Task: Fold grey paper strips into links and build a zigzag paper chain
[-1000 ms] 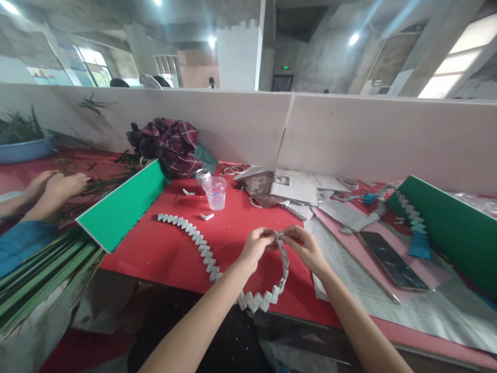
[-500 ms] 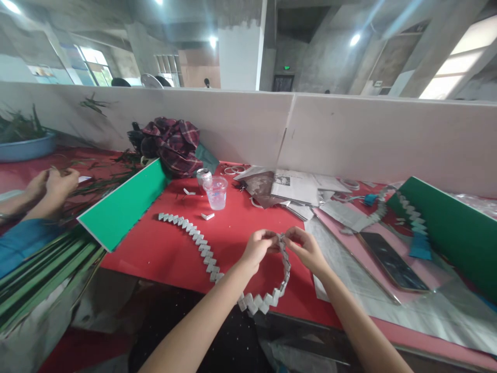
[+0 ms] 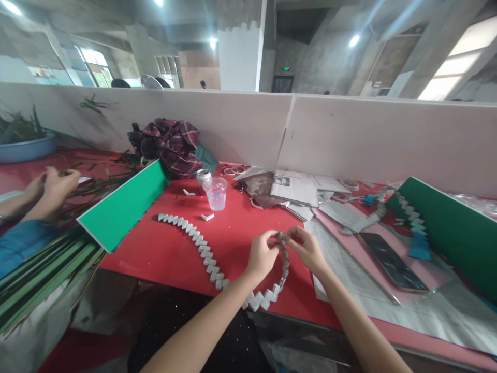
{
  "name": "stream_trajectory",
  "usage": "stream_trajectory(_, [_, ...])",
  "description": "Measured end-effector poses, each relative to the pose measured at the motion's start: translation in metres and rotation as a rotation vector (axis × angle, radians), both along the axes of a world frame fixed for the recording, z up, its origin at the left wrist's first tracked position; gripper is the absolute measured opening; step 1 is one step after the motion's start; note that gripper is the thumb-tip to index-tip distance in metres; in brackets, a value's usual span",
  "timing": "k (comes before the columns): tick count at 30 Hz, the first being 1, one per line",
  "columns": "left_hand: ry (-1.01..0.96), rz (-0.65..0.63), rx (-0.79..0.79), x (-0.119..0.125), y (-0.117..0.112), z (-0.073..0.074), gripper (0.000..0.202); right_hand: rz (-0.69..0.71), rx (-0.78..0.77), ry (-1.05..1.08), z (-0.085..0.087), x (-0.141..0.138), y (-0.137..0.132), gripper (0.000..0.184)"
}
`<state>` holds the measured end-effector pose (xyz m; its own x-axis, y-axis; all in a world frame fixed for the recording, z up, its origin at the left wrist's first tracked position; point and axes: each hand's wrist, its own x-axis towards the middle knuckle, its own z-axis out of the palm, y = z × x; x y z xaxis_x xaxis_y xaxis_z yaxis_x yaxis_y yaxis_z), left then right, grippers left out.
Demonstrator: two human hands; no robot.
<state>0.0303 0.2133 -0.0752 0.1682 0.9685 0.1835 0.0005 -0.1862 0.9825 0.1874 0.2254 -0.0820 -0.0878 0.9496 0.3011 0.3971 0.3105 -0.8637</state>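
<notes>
A zigzag chain of folded pale paper links runs over the red tabletop, dips past the front edge under my left forearm and curves up to my hands. My left hand is closed on the chain's raised end, fingertips pinching it. Close beside it, my right hand pinches the same end from the right. The fingers partly hide the links there. Two small folded paper pieces, one of them a white link, lie farther back on the table.
Behind the chain stand a clear plastic cup and a can. Papers and a phone lie to the right. Green dividers flank the space. At far left, a co-worker's hands are near green leaves.
My left hand has shifted slightly right and turned a little around the chain's end. The hanging loop has moved slightly. My right hand stays nearly in place.
</notes>
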Motion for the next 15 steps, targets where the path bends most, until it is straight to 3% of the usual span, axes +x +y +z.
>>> stream_trajectory(11, [-0.022, 0.048, 0.017, 0.0017, -0.0023, -0.0003, 0.021, 0.022, -0.003, 0.036, -0.0013, 0.0014, 0.0011, 0.025])
stream_trajectory(15, [-0.099, 0.053, -0.067, 0.0017, 0.0012, -0.0001, 0.011, 0.053, -0.009, 0.051, 0.0028, -0.0007, -0.0017, 0.023])
